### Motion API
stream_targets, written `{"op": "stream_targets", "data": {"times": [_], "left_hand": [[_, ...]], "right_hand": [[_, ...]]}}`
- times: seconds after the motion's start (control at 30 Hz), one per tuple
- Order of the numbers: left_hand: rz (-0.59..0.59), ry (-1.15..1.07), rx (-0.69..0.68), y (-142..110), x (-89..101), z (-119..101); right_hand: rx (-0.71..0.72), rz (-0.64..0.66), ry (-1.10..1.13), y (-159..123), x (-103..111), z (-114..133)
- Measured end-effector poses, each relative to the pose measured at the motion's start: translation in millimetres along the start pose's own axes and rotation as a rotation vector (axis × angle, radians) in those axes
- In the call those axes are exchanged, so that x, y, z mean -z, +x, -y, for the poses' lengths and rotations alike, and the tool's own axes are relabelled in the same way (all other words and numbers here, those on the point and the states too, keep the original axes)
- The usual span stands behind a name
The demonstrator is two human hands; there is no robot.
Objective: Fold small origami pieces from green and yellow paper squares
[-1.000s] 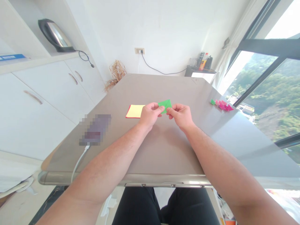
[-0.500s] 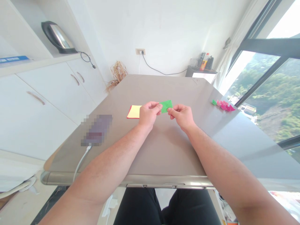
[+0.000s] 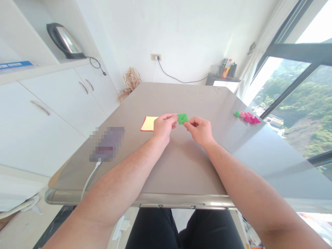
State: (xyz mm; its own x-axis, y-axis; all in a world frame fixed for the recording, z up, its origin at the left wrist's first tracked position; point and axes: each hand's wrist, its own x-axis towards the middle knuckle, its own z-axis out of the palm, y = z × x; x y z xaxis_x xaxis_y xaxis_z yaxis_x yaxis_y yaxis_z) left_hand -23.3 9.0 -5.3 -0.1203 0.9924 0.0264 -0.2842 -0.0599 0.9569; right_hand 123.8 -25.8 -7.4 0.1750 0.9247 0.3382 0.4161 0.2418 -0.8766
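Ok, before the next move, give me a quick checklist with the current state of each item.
1. Left grip: ok; the left hand pinches the left side of the small green folded-paper piece.
2. Right grip: ok; the right hand pinches its lower right corner.
3. Crease sharpness: cannot tell; lines show, but too small to judge.
4. Flat yellow paper with red edges fully visible: not ok; the left hand hides its right part.
5. Angular pink-and-green folded-paper pieces out of the way: ok; right side of the smooth grey table, apart from both hands.
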Motion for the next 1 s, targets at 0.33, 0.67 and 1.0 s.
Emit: {"op": "stream_targets", "data": {"times": [0.33,0.67,1.0], "left_hand": [[0.076,-0.005,0.024,6,4.8,-1],[0.165,-0.008,-0.016,9,10.0,-2],[0.26,0.086,-0.031,-1,5.2,0]], "right_hand": [[-0.052,0.039,0.044,5,5,-2],[-0.083,0.134,0.216,6,8,0],[-0.079,0.136,0.254,6,6,-1]]}}
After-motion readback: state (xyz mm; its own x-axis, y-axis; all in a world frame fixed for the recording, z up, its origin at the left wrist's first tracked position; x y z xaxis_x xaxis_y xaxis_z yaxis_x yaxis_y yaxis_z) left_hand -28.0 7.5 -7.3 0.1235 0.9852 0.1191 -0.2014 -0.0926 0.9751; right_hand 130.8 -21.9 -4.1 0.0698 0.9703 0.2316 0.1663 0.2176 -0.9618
